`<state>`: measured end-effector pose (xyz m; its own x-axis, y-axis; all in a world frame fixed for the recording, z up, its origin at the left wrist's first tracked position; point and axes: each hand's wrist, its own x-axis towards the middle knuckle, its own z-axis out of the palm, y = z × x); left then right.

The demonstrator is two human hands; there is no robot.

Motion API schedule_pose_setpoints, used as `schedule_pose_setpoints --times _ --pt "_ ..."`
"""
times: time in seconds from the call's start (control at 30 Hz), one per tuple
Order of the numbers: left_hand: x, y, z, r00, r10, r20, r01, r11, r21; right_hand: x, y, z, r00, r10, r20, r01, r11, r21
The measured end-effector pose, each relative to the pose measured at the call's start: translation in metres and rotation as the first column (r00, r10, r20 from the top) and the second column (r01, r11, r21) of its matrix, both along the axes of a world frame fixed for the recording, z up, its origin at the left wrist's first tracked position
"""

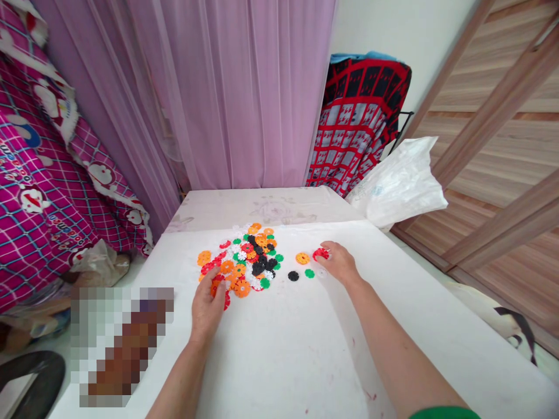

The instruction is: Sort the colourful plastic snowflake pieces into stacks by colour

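Note:
A loose pile of interlocking plastic discs [262, 262] with notched edges, in orange, red, white, green and black, lies on the white-covered table. My left hand [207, 302] rests at the pile's near left edge, thumb and fingers apart around orange and red discs. To the right of the pile, the fingers of my right hand [337, 262] are closed on a red disc [322, 254] at the table surface. Near it lie an orange disc [302, 258], a black disc [293, 276], a green disc [310, 273] and a white disc [322, 272], partly hard to see against the cloth.
The white table cover [279, 361] has small reddish marks near the front. A white plastic bag [402, 183] stands beyond the table's right edge. Purple curtains [244, 93] hang behind, with a wooden wardrobe [502, 134] at right. Pink patterned fabric [56, 174] hangs at left.

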<state>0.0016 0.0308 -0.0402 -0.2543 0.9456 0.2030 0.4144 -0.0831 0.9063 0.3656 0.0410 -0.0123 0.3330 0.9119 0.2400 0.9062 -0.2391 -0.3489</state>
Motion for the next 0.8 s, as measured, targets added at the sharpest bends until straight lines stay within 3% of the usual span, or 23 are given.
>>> schedule_pose_setpoints --times 0.2,0.33,0.43,0.57,0.67,0.8 --pt "0.000 -0.001 0.003 1.000 -0.016 -0.012 0.016 1.000 -0.008 0.000 0.006 0.000 0.997 0.033 0.065 -0.031 0.999 -0.033" --pt "0.001 -0.002 0.004 1.000 -0.018 -0.013 0.019 1.000 0.005 -0.006 0.000 0.003 0.997 0.039 0.069 -0.044 0.996 0.080" --pt "0.001 -0.002 0.004 1.000 -0.015 -0.012 0.016 1.000 0.013 -0.040 -0.015 0.003 0.990 0.140 0.000 -0.137 0.966 0.220" --pt "0.001 0.000 0.002 0.999 -0.011 -0.033 0.011 1.000 0.013 -0.112 -0.036 -0.003 0.888 0.455 -0.073 -0.424 0.869 0.254" --pt "0.001 0.001 0.001 0.999 -0.012 -0.036 0.013 1.000 0.027 -0.150 -0.042 -0.009 0.849 0.523 -0.069 -0.495 0.835 0.241" --pt "0.002 0.001 0.000 1.000 -0.019 -0.012 0.020 0.999 0.041 -0.162 -0.041 -0.015 0.832 0.550 -0.070 -0.522 0.819 0.238"
